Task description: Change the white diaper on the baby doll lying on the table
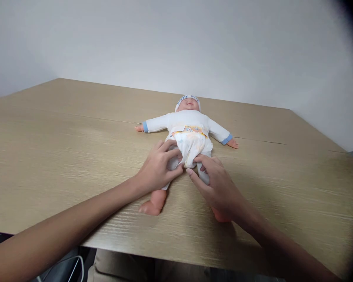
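A baby doll point(189, 118) lies on its back, arms spread, its feet toward me. It wears a white long-sleeved top with blue cuffs, white pants and a lettered cap. Around its hips is a white diaper point(191, 143) with a colourful printed waistband. My left hand point(160, 164) is at the diaper's edge by the doll's leg on the left, fingers curled onto it. On the other side my right hand point(214, 178) has curled fingers on the diaper's edge near the crotch, the thumb just below. The fingers partly hide both legs.
The wooden table point(76, 145) carries the doll, with a seam running across behind it. A pale wall point(164, 47) rises at the table's far edge. Below the front edge, a white cable point(82, 266) and my lap show.
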A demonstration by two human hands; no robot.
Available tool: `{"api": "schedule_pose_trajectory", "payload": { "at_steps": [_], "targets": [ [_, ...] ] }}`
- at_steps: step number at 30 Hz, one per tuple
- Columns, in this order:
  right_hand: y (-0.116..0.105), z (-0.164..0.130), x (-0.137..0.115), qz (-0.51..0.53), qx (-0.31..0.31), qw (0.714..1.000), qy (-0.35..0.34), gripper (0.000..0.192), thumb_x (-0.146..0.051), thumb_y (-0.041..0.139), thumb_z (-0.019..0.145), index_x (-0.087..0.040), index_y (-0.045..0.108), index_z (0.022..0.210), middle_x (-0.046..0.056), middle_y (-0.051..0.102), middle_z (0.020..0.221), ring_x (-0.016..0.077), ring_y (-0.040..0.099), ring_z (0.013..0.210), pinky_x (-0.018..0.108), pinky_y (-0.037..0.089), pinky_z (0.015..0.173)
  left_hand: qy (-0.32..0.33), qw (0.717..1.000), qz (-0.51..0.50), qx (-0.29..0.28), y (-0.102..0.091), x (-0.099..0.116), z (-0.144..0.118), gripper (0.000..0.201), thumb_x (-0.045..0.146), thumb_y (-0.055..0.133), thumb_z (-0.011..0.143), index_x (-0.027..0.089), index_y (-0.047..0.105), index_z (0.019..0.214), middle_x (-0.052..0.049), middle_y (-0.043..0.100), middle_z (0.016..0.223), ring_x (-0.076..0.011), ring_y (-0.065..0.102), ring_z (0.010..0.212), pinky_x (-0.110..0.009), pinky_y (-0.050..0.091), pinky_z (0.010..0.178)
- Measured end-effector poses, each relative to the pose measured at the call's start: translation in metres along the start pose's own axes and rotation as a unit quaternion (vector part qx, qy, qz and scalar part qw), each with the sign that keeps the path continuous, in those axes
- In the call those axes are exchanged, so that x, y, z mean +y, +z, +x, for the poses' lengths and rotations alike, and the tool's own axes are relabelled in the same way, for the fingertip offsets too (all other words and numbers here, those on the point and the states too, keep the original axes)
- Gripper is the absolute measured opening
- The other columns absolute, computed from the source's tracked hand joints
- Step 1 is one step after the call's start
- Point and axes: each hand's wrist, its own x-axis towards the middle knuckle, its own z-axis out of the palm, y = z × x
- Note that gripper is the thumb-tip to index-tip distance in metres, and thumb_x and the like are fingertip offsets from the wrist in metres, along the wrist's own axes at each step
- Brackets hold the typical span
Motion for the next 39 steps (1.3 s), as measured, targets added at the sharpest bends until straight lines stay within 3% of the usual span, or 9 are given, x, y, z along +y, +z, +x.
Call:
{"api": "schedule_pose_trajectory", "payload": {
  "at_steps": [7,13,20,28,34,39],
  "targets": [
    [0.000,0.001,0.001,-0.016,0.002,1.000,-0.008,0.027,-0.041,0.068,0.106,-0.018,0.070,0.119,0.010,0.070,0.108,0.0257,0.061,0.111,0.039,0.048,0.099,-0.002,1.000,-0.007,0.005,0.001,-0.001,0.000,0.016,0.036,0.072,0.100,0.020,0.074,0.104,-0.009,0.065,0.142,-0.0262,0.059,0.122,-0.045,0.049,0.108],
    [-0.001,0.002,0.004,-0.007,-0.005,1.000,-0.008,0.027,-0.042,0.068,0.105,-0.019,0.070,0.118,0.009,0.068,0.106,0.0244,0.059,0.108,0.038,0.046,0.099,0.009,0.999,-0.027,-0.022,-0.001,-0.002,0.004,0.013,0.033,0.072,0.100,0.019,0.070,0.098,-0.004,0.071,0.121,-0.0218,0.052,0.105,-0.040,0.044,0.099],
    [0.000,0.002,0.006,-0.002,-0.009,1.000,-0.010,0.027,-0.042,0.067,0.105,-0.018,0.069,0.117,0.008,0.066,0.104,0.0236,0.057,0.105,0.037,0.043,0.097,0.040,0.997,-0.052,-0.037,-0.003,-0.008,0.009,0.013,0.030,0.072,0.098,0.019,0.067,0.095,0.000,0.068,0.100,-0.0177,0.053,0.096,-0.036,0.041,0.095],
    [0.000,0.007,0.006,0.017,0.014,1.000,0.017,0.029,-0.046,0.064,0.104,-0.018,0.070,0.108,0.005,0.062,0.095,0.0183,0.055,0.090,0.033,0.038,0.085,0.002,0.996,-0.089,-0.028,-0.003,-0.010,0.010,0.017,0.034,0.075,0.095,0.020,0.066,0.096,-0.002,0.067,0.095,-0.0202,0.053,0.099,-0.034,0.042,0.088],
    [0.002,0.007,0.007,0.050,0.042,0.994,0.089,0.039,-0.055,0.066,0.099,-0.020,0.068,0.117,0.002,0.059,0.087,0.0150,0.054,0.078,0.031,0.038,0.077,-0.050,0.985,-0.162,0.012,0.001,-0.018,0.009,0.037,0.042,0.079,0.093,0.019,0.053,0.107,-0.001,0.062,0.101,-0.0144,0.054,0.088,-0.032,0.044,0.081],
    [0.000,0.009,0.006,0.050,0.056,0.993,0.096,0.035,-0.052,0.070,0.097,-0.021,0.066,0.114,0.000,0.062,0.084,0.0124,0.052,0.071,0.030,0.037,0.074,-0.087,0.975,-0.202,0.015,0.002,-0.012,0.010,0.043,0.042,0.080,0.094,0.021,0.047,0.111,-0.001,0.060,0.106,-0.0129,0.055,0.090,-0.031,0.045,0.081]
  ]
}}
